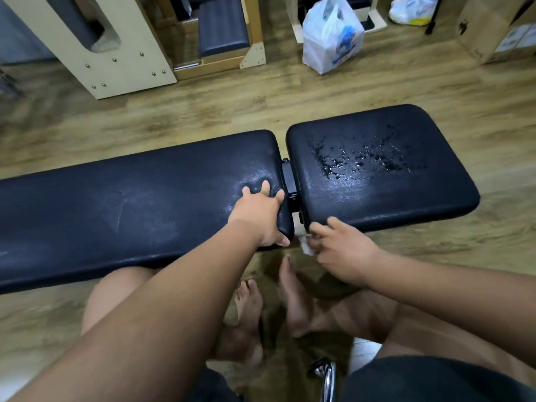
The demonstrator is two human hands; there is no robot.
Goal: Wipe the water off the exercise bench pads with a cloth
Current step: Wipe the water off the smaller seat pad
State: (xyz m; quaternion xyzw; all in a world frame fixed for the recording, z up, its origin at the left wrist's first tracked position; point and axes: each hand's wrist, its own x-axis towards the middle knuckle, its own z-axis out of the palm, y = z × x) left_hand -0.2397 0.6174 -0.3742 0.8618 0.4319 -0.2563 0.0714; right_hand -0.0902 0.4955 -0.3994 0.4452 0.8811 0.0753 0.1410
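Observation:
Two black bench pads lie across the view. The long pad [116, 207] on the left looks mostly dry with a dull sheen. The shorter pad [377, 169] on the right carries a patch of water drops [365, 159] near its middle. My left hand [262, 216] grips the near right corner of the long pad, fingers spread on top and thumb under the edge. My right hand [342, 250] is blurred, just below the short pad's near left corner, closed on a small white cloth [307, 246] that shows only at its left side.
A metal hinge bracket [290, 184] joins the pads. Behind stand a cream wooden frame [121, 53], a padded box [223, 27], a white plastic bag [330, 36] and a cardboard box [493, 30]. My bare feet [269, 309] rest on the wooden floor below, beside a chrome bar [327, 378].

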